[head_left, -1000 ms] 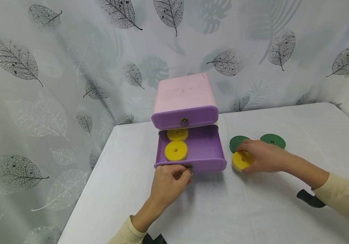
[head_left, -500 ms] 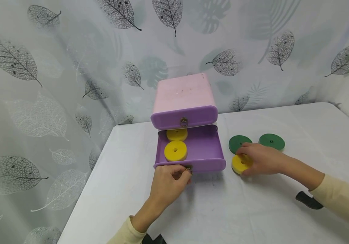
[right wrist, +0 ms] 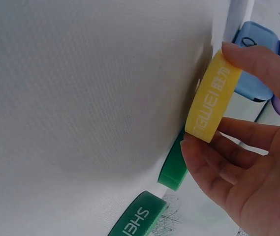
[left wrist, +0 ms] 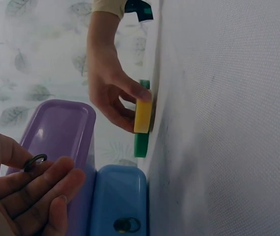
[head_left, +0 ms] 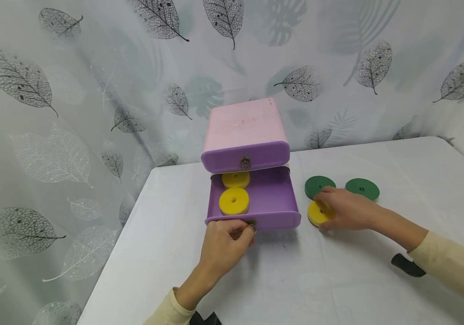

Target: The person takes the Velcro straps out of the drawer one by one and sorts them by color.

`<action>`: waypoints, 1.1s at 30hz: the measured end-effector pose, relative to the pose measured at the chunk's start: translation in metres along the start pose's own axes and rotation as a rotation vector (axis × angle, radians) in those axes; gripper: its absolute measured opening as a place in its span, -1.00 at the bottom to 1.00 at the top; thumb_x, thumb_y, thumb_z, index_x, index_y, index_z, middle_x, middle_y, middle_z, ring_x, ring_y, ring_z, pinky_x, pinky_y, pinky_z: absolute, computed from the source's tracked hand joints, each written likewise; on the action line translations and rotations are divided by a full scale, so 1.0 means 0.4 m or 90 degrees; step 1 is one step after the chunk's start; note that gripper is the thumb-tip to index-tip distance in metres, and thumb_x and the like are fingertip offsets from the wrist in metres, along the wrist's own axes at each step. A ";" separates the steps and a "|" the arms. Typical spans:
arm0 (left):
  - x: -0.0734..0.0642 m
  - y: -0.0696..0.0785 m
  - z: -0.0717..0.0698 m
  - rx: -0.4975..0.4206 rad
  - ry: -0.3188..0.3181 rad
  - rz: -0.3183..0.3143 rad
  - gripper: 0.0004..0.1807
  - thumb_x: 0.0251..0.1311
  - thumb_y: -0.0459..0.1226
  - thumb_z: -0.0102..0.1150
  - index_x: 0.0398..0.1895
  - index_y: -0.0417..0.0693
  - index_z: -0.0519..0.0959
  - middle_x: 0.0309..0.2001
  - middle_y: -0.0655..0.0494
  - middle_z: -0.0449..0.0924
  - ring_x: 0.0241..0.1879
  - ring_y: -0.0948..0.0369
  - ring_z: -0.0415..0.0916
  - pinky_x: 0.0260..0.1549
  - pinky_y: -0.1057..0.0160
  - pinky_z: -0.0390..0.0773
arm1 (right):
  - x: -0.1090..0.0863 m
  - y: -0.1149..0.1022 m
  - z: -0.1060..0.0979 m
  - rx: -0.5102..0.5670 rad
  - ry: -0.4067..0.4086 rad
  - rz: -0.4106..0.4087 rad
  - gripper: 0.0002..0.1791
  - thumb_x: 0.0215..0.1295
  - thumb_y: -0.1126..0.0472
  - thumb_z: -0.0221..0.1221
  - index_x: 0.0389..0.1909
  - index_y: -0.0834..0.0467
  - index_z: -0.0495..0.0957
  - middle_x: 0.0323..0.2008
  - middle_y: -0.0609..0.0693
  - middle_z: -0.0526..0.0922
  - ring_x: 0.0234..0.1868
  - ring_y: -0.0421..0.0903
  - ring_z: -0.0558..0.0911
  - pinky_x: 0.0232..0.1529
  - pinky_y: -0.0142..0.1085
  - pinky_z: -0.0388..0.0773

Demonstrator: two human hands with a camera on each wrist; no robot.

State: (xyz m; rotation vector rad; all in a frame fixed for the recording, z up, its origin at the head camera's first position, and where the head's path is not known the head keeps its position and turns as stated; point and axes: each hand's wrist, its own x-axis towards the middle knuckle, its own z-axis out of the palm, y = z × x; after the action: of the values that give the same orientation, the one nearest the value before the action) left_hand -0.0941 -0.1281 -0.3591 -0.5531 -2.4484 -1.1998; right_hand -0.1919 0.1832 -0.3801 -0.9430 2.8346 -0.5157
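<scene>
In the head view my left hand (head_left: 225, 246) pinches the ring pull (left wrist: 35, 162) of the pulled-out purple drawer (head_left: 276, 221). Two yellow tape rolls (head_left: 234, 201) lie one behind the other in its left side; the rear one is partly under the upper drawer. To the right of the drawer my right hand (head_left: 351, 210) grips a third yellow tape roll (right wrist: 213, 98) by its edge, thumb on one side and fingers on the other. White lettering runs along its rim. This roll is close over the table, beside a green tape roll (head_left: 317, 186).
A second green tape roll (head_left: 362, 188) lies flat behind my right hand. Above the open drawer sits a shut purple drawer (head_left: 264, 155) in a pink-topped cabinet (head_left: 248, 122); a blue drawer (left wrist: 120, 191) shows below. A leaf-print curtain (head_left: 232, 67) hangs behind the white table (head_left: 296, 280).
The held yellow roll and the green roll beside it have shifted slightly away from me within the last half second. My left hand and the open drawer have stayed in place.
</scene>
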 end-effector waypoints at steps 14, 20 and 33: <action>-0.003 -0.002 0.001 -0.005 -0.001 0.000 -0.80 0.07 -0.34 0.17 -0.66 0.00 0.65 -0.68 0.47 0.51 -0.69 0.50 0.44 -0.71 0.42 0.44 | -0.009 0.005 0.016 0.010 -0.005 0.013 -0.27 -0.16 -0.08 0.43 0.05 0.19 0.51 -0.17 -0.07 0.49 -0.28 -0.15 0.46 -0.31 -0.23 0.50; -0.003 -0.001 -0.001 -0.004 0.002 -0.002 -0.79 0.07 -0.34 0.17 -0.67 0.05 0.64 -0.68 0.47 0.51 -0.70 0.50 0.44 -0.72 0.42 0.44 | -0.009 0.003 0.019 0.005 0.003 0.007 -0.29 -0.17 -0.06 0.44 0.04 0.17 0.51 -0.17 -0.08 0.48 -0.29 -0.15 0.45 -0.33 -0.26 0.48; -0.001 0.000 -0.002 -0.005 0.000 0.002 -0.81 0.08 -0.33 0.16 -0.65 -0.01 0.65 -0.68 0.45 0.52 -0.69 0.50 0.45 -0.71 0.42 0.45 | -0.001 -0.066 -0.114 0.081 0.163 -0.071 -0.62 0.09 0.06 0.32 -0.08 0.08 0.52 -0.18 -0.15 0.54 -0.24 -0.20 0.54 -0.28 -0.24 0.53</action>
State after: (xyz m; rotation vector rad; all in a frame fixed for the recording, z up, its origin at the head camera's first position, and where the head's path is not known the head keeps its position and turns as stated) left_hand -0.0936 -0.1289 -0.3588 -0.5586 -2.4433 -1.2090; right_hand -0.1862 0.1764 -0.3280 -1.0874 2.9351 -0.8770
